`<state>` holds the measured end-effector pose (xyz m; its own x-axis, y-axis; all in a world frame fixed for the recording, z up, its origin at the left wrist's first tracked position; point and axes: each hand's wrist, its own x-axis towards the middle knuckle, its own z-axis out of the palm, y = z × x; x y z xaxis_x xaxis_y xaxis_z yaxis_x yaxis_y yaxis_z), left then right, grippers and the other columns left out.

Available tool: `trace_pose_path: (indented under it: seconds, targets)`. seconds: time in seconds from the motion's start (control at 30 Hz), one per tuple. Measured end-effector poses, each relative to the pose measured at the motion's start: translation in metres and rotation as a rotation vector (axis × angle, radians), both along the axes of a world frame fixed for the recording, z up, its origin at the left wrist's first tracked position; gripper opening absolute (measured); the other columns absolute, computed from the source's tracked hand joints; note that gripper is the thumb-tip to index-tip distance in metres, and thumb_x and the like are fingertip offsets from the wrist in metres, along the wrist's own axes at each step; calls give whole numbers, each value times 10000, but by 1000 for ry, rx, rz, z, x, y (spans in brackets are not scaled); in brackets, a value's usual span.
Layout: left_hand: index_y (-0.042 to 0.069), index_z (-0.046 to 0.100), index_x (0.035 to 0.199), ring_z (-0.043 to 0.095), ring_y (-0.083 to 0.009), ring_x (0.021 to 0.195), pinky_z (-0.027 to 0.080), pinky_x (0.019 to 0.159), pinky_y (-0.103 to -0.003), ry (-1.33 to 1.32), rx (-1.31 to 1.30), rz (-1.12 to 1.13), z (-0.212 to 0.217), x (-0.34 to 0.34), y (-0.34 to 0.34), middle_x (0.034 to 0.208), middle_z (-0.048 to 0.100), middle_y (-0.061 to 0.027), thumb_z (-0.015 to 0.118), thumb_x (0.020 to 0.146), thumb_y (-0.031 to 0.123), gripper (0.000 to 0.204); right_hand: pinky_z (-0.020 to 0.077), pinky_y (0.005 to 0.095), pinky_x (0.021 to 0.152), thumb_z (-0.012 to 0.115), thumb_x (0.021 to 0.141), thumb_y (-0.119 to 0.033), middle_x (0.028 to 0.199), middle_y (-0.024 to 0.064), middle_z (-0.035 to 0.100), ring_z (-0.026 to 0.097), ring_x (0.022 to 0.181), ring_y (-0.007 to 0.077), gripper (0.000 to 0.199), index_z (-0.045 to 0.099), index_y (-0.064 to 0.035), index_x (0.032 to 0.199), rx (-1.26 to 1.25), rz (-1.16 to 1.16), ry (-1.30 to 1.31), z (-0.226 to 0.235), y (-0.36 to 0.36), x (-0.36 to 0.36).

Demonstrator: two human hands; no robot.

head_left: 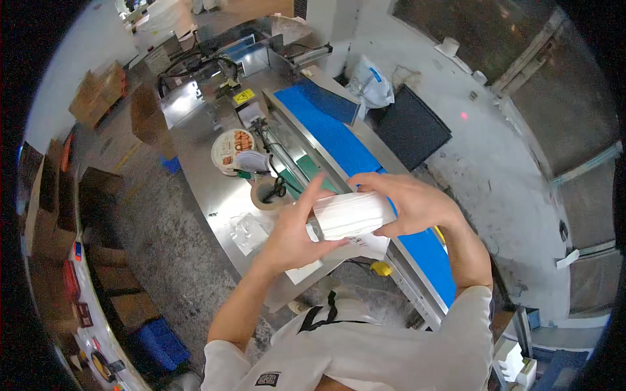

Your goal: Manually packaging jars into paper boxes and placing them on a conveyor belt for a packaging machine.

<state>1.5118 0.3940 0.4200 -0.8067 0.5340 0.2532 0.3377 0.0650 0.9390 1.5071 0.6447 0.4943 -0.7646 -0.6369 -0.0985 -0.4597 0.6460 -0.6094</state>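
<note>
Item: white stack of thin sheets [355, 216], raised above the bench [207, 199] at the centre of the dial below.

Hands: left hand [295, 229], curved round the stack's left end; right hand [424, 207], gripping the right end between thumb and fingers.

Progress, as judged: stack gathered up and squared, not set down; the amount left could not be told.

Surroundings: tan tape roll [259, 195] with black scissors [279, 188], between nine and ten o'clock; blue belt [417, 251], running from eleven to four.

Labels: round lid [226, 151], ten o'clock, printed in orange-red; yellow warning sticker [243, 96], between ten and eleven, dark-marked; white paper [373, 246], five o'clock, dark marks, partly hidden; shirt patch [267, 378], seven o'clock, small and dark.
</note>
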Motion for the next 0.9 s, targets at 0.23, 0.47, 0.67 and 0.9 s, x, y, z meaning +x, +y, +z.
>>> trace_pose_path:
  seconds: [0.23, 0.47, 0.67, 0.9]
  targets:
    - [59, 234, 1509, 607, -246, 1115, 515, 938, -370, -342, 214, 15, -9, -1, 6, 1227, 589, -167, 840, 697, 32, 1014, 465, 423, 970, 770, 671, -247, 1205, 141, 616, 610, 1124, 262, 804, 445, -60, 1383, -565, -126, -408, -33, 34, -20]
    - [-34, 217, 1470, 656, -267, 1011, 560, 861, -354, -582, 530, 316, -66, -43, 22, 1236, 572, -233, 748, 809, -17, 849, 253, 500, 1158, 520, 706, -841, 1538, 144, 331, 307, 1422, 308, 1172, 237, -51, 1524, -1675, -523, -782, -166, -6, 1]
    - [-38, 248, 1451, 666, -233, 963, 567, 794, -318, -503, 405, 438, -89, -55, 41, 1170, 605, -212, 752, 821, 30, 809, 375, 453, 1095, 779, 816, -365, 1475, 137, 412, 433, 1336, 298, 965, 213, -49, 1530, -1477, -863, -472, -195, -23, -5]
    - [-41, 257, 1449, 657, -226, 972, 555, 791, -300, -634, 360, 427, -115, -100, 61, 1191, 596, -223, 791, 792, 47, 851, 507, 376, 911, 802, 744, -65, 1223, 188, 599, 607, 1101, 272, 934, 254, -14, 1499, -1406, -1034, -511, -191, -1, -54]
